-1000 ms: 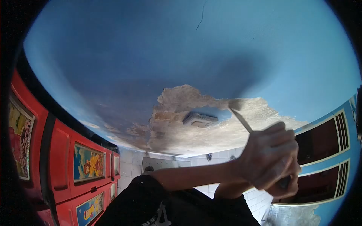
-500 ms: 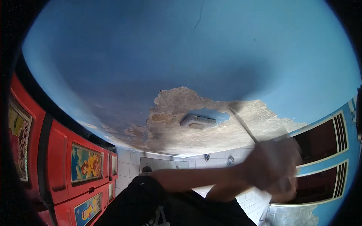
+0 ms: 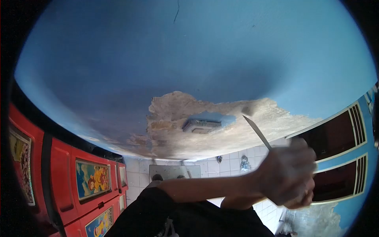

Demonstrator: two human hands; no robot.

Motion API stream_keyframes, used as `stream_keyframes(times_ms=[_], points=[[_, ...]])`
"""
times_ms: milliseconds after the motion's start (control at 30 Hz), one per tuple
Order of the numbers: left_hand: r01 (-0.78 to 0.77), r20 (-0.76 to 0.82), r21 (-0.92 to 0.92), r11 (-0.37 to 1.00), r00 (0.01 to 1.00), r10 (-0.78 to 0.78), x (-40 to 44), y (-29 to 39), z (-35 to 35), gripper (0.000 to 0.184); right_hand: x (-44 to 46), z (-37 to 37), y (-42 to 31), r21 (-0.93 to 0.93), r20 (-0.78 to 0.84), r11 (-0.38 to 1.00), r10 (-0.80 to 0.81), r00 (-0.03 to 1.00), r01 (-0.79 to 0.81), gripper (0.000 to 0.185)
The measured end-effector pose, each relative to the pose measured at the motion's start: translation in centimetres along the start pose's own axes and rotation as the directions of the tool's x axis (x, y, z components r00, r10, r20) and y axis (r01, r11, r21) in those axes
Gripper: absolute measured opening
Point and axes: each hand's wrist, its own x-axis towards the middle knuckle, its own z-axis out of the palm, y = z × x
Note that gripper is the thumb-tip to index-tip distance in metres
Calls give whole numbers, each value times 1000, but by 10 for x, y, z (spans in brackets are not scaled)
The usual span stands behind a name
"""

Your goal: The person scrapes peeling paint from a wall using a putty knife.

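Observation:
A knife with a narrow pointed blade angles up and left from my left hand, which is closed round its hidden handle. Its tip is over bare grey plaster, just right of a leftover blue paint patch; I cannot tell whether it touches. Just below and partly behind the left hand is my right hand, fingers curled. What it grips is hidden. Blue paint with a ragged edge surrounds the plaster on the wall. A pale box-like fitting sits within the bare area.
A red cabinet with picture panels stands at the left. Dark window panes in white frames are at the right. Below are a white tiled floor, a grey slab and small scattered items.
My view has shifted, so the wall features sit further left. The knife tip has moved slightly right of the blue patch's edge. My hands stay close together and look less blurred.

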Motion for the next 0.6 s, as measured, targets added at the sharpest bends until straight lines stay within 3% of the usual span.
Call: stream_keyframes(times_ms=[100, 133, 233, 333, 367, 433, 500, 567, 600], points=[[51, 40, -99, 994, 998, -47, 0, 5, 12, 21, -5, -3, -4, 9, -8, 1000, -11, 1000, 11, 40], [33, -38, -4, 999, 999, -33, -5, -8, 8, 22, -5, -5, -4, 2, -7, 1000, -9, 1000, 9, 40], [-71, -18, 134, 989, 997, 74, -5, -17, 4, 26, -4, -7, -6, 17, 4, 1000, -3, 1000, 3, 39], [51, 37, -52, 997, 998, -49, -6, -7, 20, 26, -2, -10, -7, 30, -1, 1000, -1, 1000, 1, 39], [48, 206, -41, 998, 978, -39, -5, 4, 17, 15, -3, -11, -9, 36, -3, 999, -2, 1000, 2, 39], [258, 239, -33, 966, 940, -243, -6, 15, 17, 20, -4, -13, -8, 47, -2, 999, 2, 1000, -1, 39], [369, 233, 187, 911, 884, -406, -10, 6, -1, 35, -2, -17, -8, 58, 26, 998, 20, 999, -21, 39], [533, 243, 120, 838, 802, -545, -18, 0, -40, 49, 2, -24, -17, 72, 41, 997, 15, 999, -18, 39], [448, 241, 230, 864, 834, -497, -26, 3, -62, 49, 3, -23, -26, 10, -106, 997, -81, 991, 82, 43]])
